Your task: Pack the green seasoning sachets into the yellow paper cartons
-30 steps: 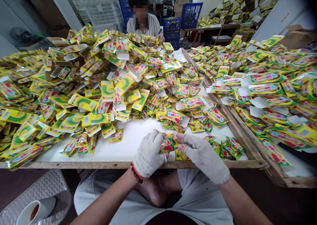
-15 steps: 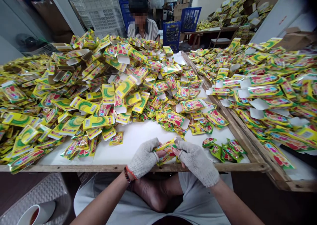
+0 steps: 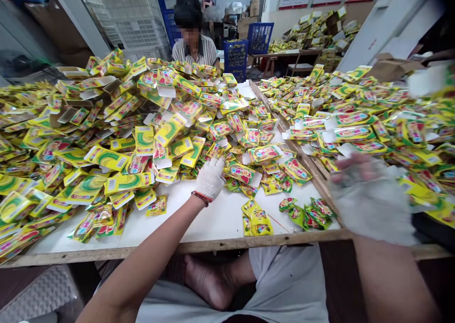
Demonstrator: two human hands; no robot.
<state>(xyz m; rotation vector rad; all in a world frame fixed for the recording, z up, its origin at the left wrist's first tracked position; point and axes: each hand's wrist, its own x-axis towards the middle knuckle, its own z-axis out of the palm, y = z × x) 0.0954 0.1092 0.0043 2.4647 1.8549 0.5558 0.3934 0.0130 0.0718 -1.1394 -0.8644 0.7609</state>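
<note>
My gloved left hand (image 3: 210,178) reaches forward to the near edge of the heap of flat yellow cartons (image 3: 142,124). Its fingers lie on the cartons and sachets there, and I see nothing gripped. My right hand (image 3: 369,197), blurred by motion, is out to the right over the second heap of cartons (image 3: 373,124), fingers spread and holding nothing. A blurred white and yellow carton (image 3: 430,78) shows above that heap. Small yellow sachets (image 3: 256,218) and green sachets (image 3: 305,211) lie on the white table top (image 3: 213,218) near the front edge.
A wooden rail (image 3: 302,161) separates the two tables. Another person (image 3: 192,45) sits at the far side of the heap. Blue crates (image 3: 249,43) and white crates (image 3: 124,19) stand behind. My crossed legs are under the front edge (image 3: 177,248).
Both hands held one carton together at the front edge. They have since parted: the left went forward to the heap, the right swung out to the right, and the carton has left my hands.
</note>
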